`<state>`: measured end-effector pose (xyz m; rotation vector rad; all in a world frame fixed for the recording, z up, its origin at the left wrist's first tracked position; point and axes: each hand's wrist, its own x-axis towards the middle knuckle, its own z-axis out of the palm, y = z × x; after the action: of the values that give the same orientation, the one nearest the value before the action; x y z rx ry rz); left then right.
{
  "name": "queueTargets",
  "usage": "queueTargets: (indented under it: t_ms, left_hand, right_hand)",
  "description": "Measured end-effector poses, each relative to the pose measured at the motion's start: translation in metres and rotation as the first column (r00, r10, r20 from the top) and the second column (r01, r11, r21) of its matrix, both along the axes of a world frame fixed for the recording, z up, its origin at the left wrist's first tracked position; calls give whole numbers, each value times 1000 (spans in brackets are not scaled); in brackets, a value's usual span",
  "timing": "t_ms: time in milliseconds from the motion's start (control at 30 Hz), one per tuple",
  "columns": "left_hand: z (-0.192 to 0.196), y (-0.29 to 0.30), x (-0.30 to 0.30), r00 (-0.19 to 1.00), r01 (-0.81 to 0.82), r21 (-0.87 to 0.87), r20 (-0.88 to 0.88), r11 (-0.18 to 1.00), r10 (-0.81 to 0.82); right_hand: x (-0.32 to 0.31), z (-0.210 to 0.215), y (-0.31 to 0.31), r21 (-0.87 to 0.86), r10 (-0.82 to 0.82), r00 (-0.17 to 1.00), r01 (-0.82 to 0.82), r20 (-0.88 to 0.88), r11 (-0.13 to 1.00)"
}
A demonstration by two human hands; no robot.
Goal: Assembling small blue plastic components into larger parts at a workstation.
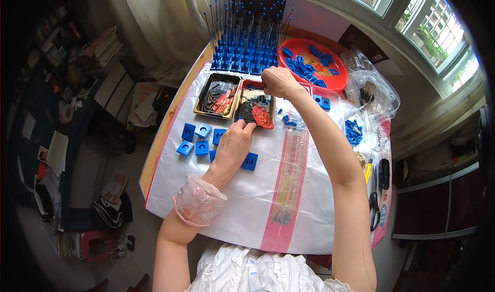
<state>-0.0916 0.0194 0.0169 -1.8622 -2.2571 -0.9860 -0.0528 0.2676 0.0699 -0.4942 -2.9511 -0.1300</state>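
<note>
My left hand [234, 143] is closed in a pinch at the near edge of the right-hand black tray [247, 118], with a bit of a small blue plastic piece [241, 120] showing at its fingertips. Over that tray's far right corner is my right hand [280, 82], its fingers curled closed; whatever they hold is hidden. Springs and other small metal parts lie in the tray. Beside it, a second black tray [198, 110] contains small thin parts. Several blue square blocks with round recesses [201, 148] lie around my left hand, some partly covered by it.
Rows of blue blocks with upright springs and rods [245, 55] stand at the back. A red round tray [337, 80] holds blue clips. To the right are a clear box of blue pieces [353, 132], a plastic bag [384, 93], a yellow cutter [368, 172] and scissors [374, 204].
</note>
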Motion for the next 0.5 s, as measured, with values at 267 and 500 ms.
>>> queueTargets:
  t_ms: [267,500]
  left_hand:
    - [1,0,0,1000,-8,-11,3,1000,8]
    - [1,-1,0,1000,-11,-17,12,1000,11]
  right_hand:
    - [-12,-18,-12,217,54,993,-76,103,973]
    - [-1,1,-20,34,40,993,-44,110,998]
